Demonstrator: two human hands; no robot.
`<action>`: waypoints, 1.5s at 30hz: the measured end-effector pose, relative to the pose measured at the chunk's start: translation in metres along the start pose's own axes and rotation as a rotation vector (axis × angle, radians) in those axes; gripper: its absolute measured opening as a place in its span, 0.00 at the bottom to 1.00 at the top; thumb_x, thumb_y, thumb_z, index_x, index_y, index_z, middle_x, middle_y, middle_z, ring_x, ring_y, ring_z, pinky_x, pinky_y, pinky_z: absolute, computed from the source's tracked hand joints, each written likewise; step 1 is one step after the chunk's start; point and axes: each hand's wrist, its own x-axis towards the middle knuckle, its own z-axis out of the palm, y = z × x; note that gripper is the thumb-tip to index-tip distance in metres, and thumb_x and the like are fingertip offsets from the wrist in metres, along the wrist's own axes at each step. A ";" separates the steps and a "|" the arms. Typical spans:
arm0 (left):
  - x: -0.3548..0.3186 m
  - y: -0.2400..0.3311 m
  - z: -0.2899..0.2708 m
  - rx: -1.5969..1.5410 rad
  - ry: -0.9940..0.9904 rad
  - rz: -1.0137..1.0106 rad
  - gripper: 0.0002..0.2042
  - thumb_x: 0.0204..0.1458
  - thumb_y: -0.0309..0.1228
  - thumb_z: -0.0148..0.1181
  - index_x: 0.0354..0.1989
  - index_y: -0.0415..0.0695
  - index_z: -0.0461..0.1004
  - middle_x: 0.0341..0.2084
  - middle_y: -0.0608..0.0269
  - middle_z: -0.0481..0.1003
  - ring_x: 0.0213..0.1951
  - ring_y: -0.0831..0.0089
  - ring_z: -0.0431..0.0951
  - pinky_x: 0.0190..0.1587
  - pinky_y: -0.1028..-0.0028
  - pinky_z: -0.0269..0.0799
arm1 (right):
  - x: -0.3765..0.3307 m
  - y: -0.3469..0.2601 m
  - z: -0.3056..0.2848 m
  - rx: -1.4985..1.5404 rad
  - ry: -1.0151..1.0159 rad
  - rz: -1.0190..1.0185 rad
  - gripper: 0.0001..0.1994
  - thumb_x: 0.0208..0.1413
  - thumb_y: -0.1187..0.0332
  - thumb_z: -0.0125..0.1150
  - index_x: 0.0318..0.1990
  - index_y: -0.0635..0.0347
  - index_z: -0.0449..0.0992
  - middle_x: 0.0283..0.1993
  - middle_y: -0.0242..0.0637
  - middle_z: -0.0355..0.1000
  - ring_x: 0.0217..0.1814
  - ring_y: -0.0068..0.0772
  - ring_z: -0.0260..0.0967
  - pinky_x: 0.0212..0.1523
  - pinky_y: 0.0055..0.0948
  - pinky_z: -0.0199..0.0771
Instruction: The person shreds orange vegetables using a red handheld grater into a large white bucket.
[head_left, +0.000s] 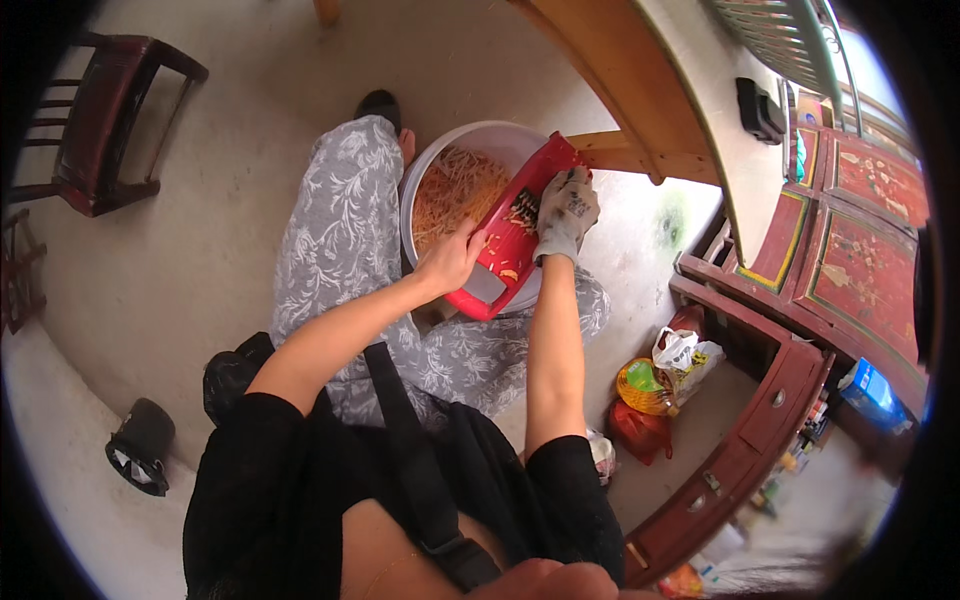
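On the red grater (514, 244), left hand (449, 264) closed

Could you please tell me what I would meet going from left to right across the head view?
Dark red chair → dark shoe → bare left hand at the edge of the red grater → gloved right hand over it → red bag → blue package.

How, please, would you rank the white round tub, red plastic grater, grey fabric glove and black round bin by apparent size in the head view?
1. White round tub, partly covered
2. Red plastic grater
3. Grey fabric glove and black round bin: too alike to rank
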 end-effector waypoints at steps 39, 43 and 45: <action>0.007 0.000 0.007 0.006 0.065 0.069 0.15 0.61 0.39 0.38 0.39 0.38 0.64 0.28 0.41 0.72 0.36 0.42 0.72 0.36 0.54 0.65 | -0.055 0.009 -0.004 -0.029 0.090 -0.393 0.10 0.48 0.65 0.56 0.36 0.58 0.71 0.33 0.45 0.72 0.35 0.49 0.70 0.38 0.44 0.68; 0.010 0.007 0.006 0.016 0.043 0.028 0.15 0.61 0.40 0.38 0.38 0.38 0.63 0.28 0.42 0.73 0.36 0.42 0.72 0.37 0.55 0.65 | -0.038 0.007 -0.003 0.044 0.134 -0.277 0.08 0.49 0.64 0.56 0.33 0.58 0.70 0.30 0.45 0.71 0.33 0.49 0.69 0.35 0.44 0.69; 0.006 0.005 0.006 0.002 0.047 0.031 0.15 0.61 0.40 0.38 0.38 0.38 0.64 0.28 0.42 0.73 0.36 0.42 0.72 0.37 0.55 0.65 | -0.051 0.004 -0.006 0.068 0.157 -0.284 0.08 0.50 0.65 0.55 0.32 0.58 0.69 0.30 0.45 0.71 0.32 0.49 0.69 0.34 0.44 0.69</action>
